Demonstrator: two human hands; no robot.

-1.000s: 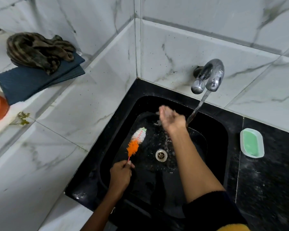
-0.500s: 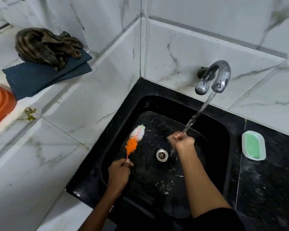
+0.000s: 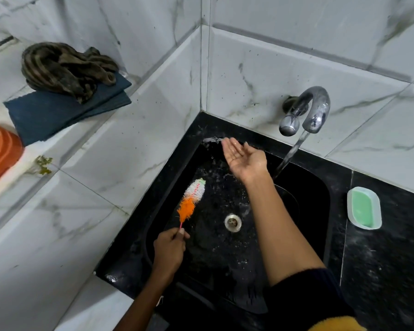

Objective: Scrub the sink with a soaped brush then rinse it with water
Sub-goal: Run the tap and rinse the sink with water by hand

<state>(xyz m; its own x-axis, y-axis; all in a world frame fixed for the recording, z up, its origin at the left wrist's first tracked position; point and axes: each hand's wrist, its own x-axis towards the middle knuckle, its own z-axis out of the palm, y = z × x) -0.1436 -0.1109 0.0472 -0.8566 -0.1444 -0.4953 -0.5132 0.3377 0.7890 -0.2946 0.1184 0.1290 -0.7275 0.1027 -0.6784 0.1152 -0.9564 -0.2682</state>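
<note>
Hands: left [image 3: 169, 249] gripping brush [image 3: 191, 203], right [image 3: 245, 156] spread

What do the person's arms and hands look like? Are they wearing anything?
Both hands are bare, with no gloves, rings or watch showing. The right hand looks wet and shiny. The right arm has a dark sleeve pushed up, with a yellow bit below. The left hand and forearm show no sleeve.

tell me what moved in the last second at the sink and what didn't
The right hand left the running water, where it was half a second ago, and swung to the sink's back left corner, palm up and open, flinging water there. The left hand still grips the brush in the same spot, and the tap keeps running.
</note>
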